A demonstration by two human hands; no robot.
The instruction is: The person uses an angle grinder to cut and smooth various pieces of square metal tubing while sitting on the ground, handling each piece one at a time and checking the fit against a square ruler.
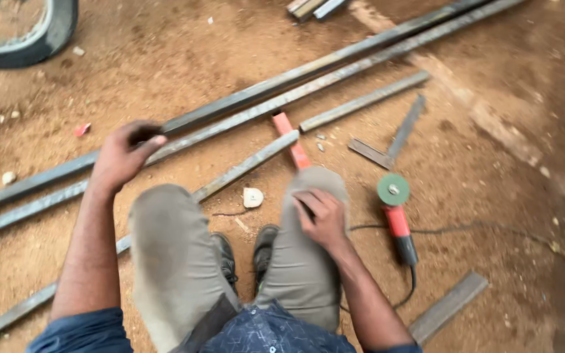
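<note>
Head view: left hand (122,157) fingers (152,140) wrap the long steel bar (263,91).

grinder (397,219) red, green disc | trousers (171,255) khaki | shirt (269,335) navy patt.

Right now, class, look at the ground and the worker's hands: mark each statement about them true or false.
1. The left hand grips a long metal bar. True.
2. The right hand holds the grinder. False: it rests on the knee; the grinder lies on the dirt.
3. The grinder's disc is green. True.
4. A metal square lies beside the grinder. True.
5. The ground is tiled. False: it is bare reddish dirt.
</note>
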